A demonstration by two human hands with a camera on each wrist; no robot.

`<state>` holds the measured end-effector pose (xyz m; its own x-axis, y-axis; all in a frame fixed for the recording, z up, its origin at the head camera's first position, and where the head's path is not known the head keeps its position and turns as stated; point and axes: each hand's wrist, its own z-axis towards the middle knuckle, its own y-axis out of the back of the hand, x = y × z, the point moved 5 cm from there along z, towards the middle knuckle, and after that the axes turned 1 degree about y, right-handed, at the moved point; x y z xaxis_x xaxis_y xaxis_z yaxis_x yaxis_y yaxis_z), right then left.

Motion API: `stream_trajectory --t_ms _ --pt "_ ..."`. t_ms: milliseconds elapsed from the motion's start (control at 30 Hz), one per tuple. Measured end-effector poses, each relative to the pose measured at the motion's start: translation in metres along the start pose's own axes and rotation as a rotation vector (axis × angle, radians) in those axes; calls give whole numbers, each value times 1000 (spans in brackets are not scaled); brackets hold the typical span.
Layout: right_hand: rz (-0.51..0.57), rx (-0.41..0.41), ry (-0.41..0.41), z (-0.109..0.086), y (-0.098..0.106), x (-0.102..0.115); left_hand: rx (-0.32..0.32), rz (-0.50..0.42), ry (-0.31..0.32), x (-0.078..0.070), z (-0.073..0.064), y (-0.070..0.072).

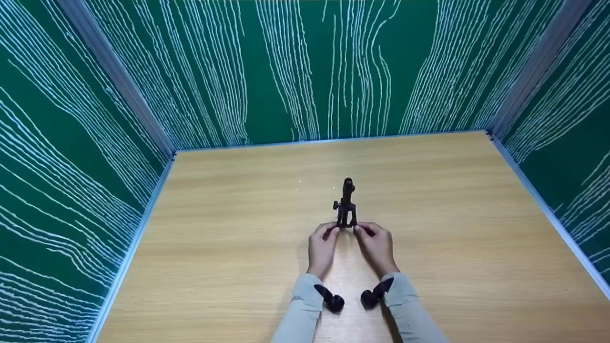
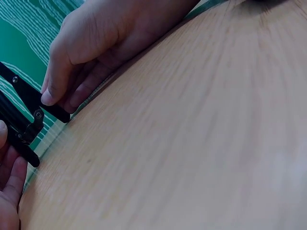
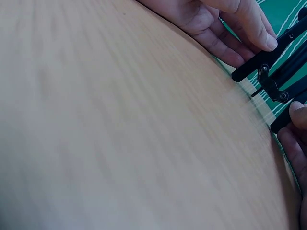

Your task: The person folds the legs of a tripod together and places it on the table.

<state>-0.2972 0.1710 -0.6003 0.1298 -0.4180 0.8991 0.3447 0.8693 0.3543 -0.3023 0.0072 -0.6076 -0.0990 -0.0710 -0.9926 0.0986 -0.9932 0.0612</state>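
A small black tripod stands on the table in the head view, with a knob on its left side and two legs toward me. My left hand pinches the foot end of the left leg between thumb and fingers. On the other side, my right hand pinches the right leg's foot end the same way. The wrist views show the spread legs with hinged braces between them. Both leg tips lie close to the tabletop. The tripod's upper part is cut off in the wrist views.
A light wooden tabletop lies under both hands. Green walls with white wavy lines enclose its back and sides. A few tiny pale specks lie left of the tripod. Black cameras are strapped to both wrists.
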Motion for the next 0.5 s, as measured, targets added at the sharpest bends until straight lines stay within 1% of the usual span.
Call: stream_trajectory --t_ms 200,267,367,433,500 --pt "-39 -3 21 0 0 -1 0 -4 11 1 0 0" --pt "-52 -2 27 1 0 -1 -2 2 5 0 0 0" --pt "-53 1 32 1 0 0 -10 13 -16 -1 0 1" --pt "-40 0 41 1 0 1 -11 29 -43 -11 -3 2" --pt "-25 -2 51 0 0 1 -12 46 -58 -13 -4 2"
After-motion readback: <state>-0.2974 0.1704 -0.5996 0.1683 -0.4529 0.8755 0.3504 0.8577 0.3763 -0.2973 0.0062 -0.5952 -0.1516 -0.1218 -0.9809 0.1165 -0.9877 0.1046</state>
